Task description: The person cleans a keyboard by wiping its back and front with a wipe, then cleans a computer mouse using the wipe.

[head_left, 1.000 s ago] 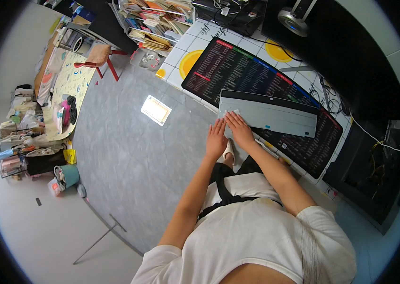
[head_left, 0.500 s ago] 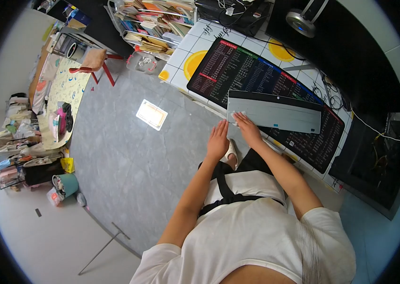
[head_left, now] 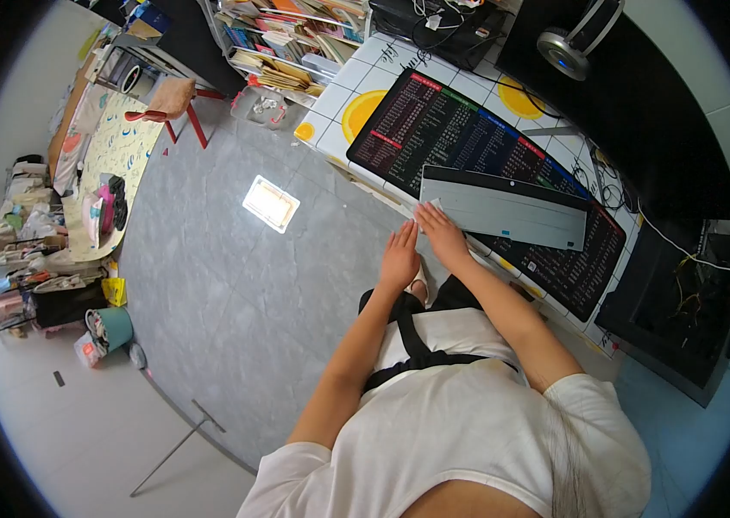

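Grey panel (head_left: 512,211) – lying on the dark desk mat (head_left: 421,116), long axis slanting slightly across the mat's length, left end at the mat's near edge. A black band follows its far long side; the flat, smooth-looking face bears a small blue mark. Right hand (head_left: 443,237): fingers straight, together, at that left end beside a whitish scrap – grip cannot be told. Left hand (head_left: 400,258): flat, fingers together, just off the mat. Beneath the mat: tile-patterned worktop (head_left: 330,99).
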Action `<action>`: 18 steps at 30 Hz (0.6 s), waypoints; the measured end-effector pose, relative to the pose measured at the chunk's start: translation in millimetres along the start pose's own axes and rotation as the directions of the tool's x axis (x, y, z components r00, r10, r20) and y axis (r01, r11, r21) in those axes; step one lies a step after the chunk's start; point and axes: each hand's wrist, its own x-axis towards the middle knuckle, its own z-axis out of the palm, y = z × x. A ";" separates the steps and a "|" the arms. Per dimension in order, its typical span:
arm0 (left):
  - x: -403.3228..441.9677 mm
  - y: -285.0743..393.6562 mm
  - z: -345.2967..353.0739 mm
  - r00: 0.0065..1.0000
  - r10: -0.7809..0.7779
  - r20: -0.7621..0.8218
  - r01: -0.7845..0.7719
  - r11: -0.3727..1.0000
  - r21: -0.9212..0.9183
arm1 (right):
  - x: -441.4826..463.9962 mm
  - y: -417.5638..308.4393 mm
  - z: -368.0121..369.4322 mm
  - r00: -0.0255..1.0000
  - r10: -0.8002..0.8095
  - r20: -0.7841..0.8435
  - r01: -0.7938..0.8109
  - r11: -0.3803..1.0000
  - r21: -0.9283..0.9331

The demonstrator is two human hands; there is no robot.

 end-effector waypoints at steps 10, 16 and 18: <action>-2.9 2.0 0.9 1.000 -0.012 0.010 0.013 0.999 -0.033 | 18.2 -1.3 0.2 0.998 0.058 0.003 -0.058 0.998 0.004; -5.3 -10.5 10.2 1.000 0.013 0.029 -0.010 0.993 -0.120 | -7.0 -8.8 -5.1 0.996 -0.091 0.009 0.091 0.995 -0.038; -5.4 -14.1 10.1 0.999 0.007 0.045 0.000 0.985 -0.172 | -11.0 -10.5 -6.6 0.996 -0.094 0.007 0.094 0.994 -0.059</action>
